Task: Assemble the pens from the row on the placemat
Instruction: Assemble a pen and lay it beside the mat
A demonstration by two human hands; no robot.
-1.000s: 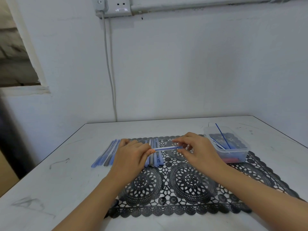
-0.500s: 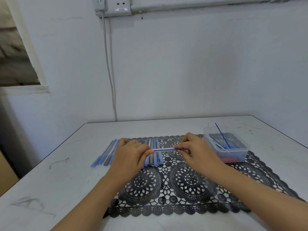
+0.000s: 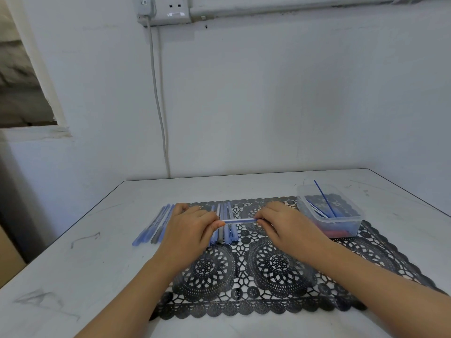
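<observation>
Right, near to far.

Item 1: table point(image 3: 73, 276), flat white top, scuffed w/ grey marks.

Item 2: placemat point(image 3: 275, 264), black openwork lace, round medallion pattern, scalloped edge, lying flat on the table.

Item 3: your left hand point(image 3: 188, 230), fingers curled, thumb and fingertips pinching the left end of a pen.

Item 4: your right hand point(image 3: 290, 225), likewise curled, pinching the right end of the same pen.

Item 5: pen point(image 3: 240, 220), slim clear tube w/ a blue core, held crosswise and approx. level between both hands, over the row.

Item 6: row of pens point(image 3: 225, 230), thin blue and grey sticks, approx. parallel, pointing away from you, on the mat's far-left part. It is partly hidden under your left hand. Further loose pens point(image 3: 156, 225) lie left of it on bare table, off the mat.

Item 7: tub point(image 3: 351, 223), clear plastic, rectangular w/ rounded corners, on the mat's far-right corner. It holds blue and red bits at the bottom, too blurred to name, and a thin blue refill point(image 3: 324, 198) leaning up past the rim.

Item 8: wall point(image 3: 292, 93), plain white, matte. A grey cable point(image 3: 158, 106) runs down it from a white socket point(image 3: 170, 8) at the top.
</observation>
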